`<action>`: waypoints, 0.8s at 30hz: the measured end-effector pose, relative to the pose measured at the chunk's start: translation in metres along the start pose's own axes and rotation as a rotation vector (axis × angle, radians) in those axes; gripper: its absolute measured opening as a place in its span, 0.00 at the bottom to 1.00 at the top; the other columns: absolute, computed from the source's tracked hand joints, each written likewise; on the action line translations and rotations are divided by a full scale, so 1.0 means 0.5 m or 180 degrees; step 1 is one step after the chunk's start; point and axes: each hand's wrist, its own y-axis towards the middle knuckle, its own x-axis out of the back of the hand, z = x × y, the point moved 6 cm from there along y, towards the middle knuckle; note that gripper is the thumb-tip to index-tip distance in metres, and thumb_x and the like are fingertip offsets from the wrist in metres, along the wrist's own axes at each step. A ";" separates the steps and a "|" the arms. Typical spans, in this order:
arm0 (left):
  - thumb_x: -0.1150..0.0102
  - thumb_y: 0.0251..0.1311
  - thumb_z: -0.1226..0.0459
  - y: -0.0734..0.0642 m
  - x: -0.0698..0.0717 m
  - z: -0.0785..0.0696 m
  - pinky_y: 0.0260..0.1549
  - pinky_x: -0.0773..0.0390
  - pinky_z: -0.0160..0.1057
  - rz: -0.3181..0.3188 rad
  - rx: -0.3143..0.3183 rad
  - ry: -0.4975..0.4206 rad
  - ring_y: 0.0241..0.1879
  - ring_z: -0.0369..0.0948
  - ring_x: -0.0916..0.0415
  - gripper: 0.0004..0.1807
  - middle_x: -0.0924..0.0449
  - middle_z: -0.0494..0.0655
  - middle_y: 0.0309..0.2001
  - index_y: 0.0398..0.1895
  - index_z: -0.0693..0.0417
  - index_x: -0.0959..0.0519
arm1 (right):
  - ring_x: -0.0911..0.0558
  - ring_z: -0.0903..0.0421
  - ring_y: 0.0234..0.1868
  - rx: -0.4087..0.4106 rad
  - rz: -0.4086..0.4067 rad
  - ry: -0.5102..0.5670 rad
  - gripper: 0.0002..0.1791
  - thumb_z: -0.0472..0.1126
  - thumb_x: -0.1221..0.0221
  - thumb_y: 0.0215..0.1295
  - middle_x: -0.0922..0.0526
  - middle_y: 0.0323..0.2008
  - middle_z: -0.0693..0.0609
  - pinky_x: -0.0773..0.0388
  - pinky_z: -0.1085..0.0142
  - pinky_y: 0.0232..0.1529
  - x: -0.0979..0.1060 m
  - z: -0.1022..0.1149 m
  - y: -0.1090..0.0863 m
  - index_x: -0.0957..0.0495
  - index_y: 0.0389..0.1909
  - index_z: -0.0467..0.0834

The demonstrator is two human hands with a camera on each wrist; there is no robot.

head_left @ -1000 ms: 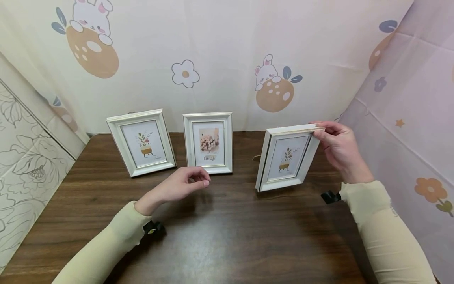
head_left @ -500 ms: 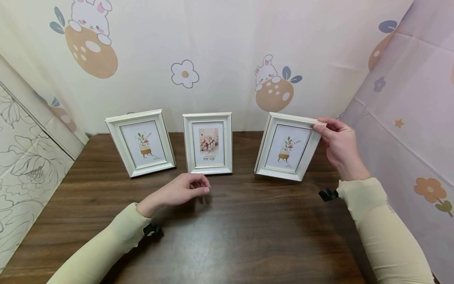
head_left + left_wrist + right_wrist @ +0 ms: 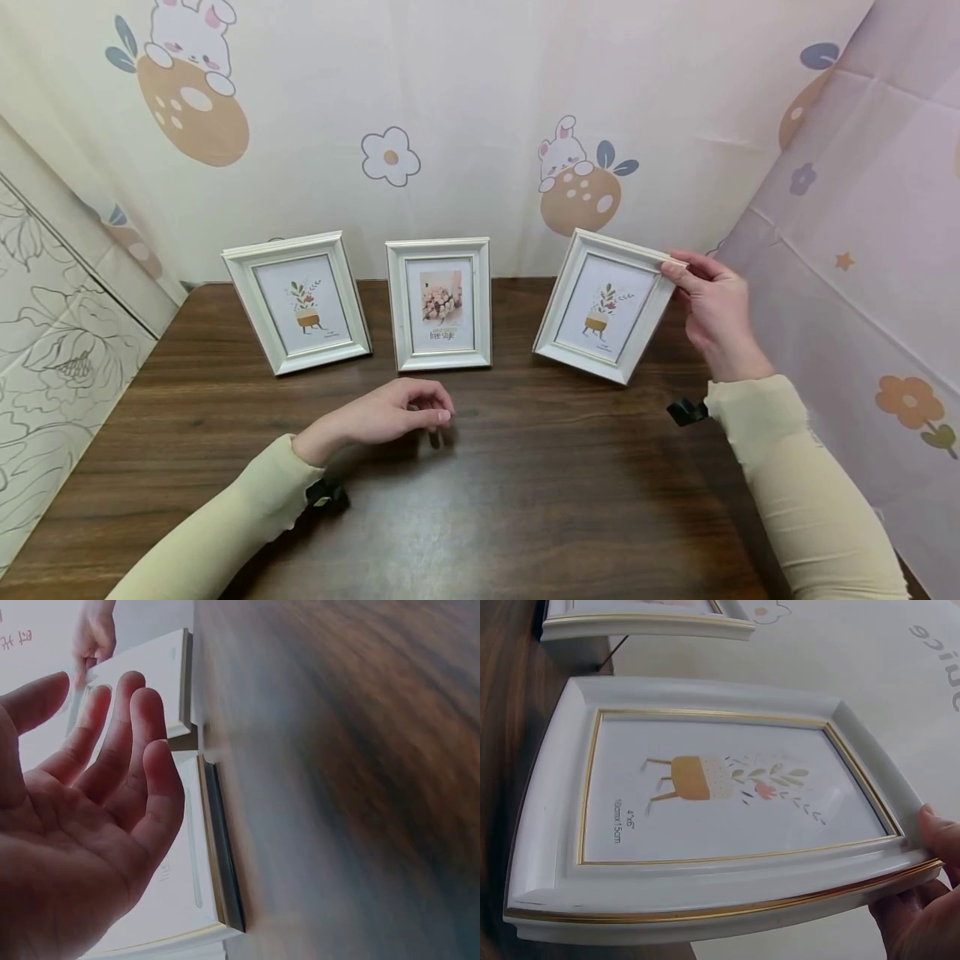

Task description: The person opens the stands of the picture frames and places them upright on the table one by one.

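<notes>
My right hand (image 3: 716,312) pinches the upper right corner of a white picture frame (image 3: 552,329), thumb on the front and fingers behind. In the right wrist view this picture frame (image 3: 795,881) shows gold trim and a print of a potted plant on legs. It stands turned toward the middle. My left hand (image 3: 382,411) hovers over the table, palm down with loosely bent fingers, holding nothing. Just behind it stands the middle picture frame (image 3: 441,362), with a flower photo marked "free style". The left wrist view shows the left hand (image 3: 97,802) before the frames.
Another white picture frame (image 3: 291,242), also with a potted-plant print, stands at the back left, angled inward. All three are on a dark wooden table (image 3: 510,492). A printed curtain (image 3: 465,100) hangs behind, and a second cloth (image 3: 847,333) hangs along the right side.
The right picture frame has swung from facing left to facing forward and slightly inward, its lower edge shifting left and back. My left hand has drawn slightly nearer the front.
</notes>
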 end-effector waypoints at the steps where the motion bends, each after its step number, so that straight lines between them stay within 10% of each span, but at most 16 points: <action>1: 0.44 0.72 0.59 0.000 -0.002 -0.002 0.41 0.22 0.39 0.0018 -0.0003 -0.0017 0.38 0.51 0.18 0.12 0.16 0.52 0.37 0.47 0.59 0.20 | 0.14 0.57 0.30 -0.0013 -0.0002 -0.0007 0.12 0.21 0.32 0.53 0.13 0.31 0.47 0.18 0.69 0.30 0.000 -0.002 0.000 0.14 0.39 0.32; 24: 0.45 0.73 0.58 -0.008 0.007 -0.012 0.42 0.22 0.40 0.0065 -0.0025 0.0078 0.40 0.49 0.18 0.13 0.16 0.51 0.40 0.49 0.57 0.20 | 0.19 0.60 0.38 0.0097 0.0245 -0.0915 0.15 0.33 0.29 0.57 0.18 0.38 0.51 0.19 0.73 0.37 -0.013 0.001 -0.027 0.15 0.46 0.37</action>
